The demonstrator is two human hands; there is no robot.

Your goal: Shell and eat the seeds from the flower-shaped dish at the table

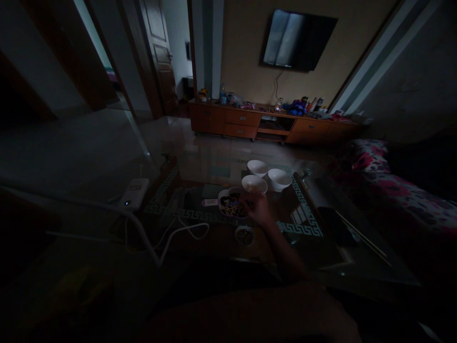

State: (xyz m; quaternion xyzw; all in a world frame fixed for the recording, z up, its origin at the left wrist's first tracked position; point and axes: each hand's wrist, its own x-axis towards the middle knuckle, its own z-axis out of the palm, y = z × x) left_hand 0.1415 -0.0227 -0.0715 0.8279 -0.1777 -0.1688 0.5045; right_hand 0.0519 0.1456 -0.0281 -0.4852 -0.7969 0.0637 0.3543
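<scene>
My right hand reaches over the right side of a shallow tray on the glass table. Its fingers are bent and pressed together at the tray's contents, a mix of dark and pale small pieces. Whatever they pinch is too dim and small to name. Just behind the hand, a white bowl holds some pale pieces. Two more white bowls, one at the back and one to the right, stand beside it. Nearer to me is a small dish with dark contents. My left hand does not show.
The glass table carries a white power bank with a white cable at left. Two chopsticks lie by a dark flat object at right. A cluttered wooden cabinet stands beyond, below a television.
</scene>
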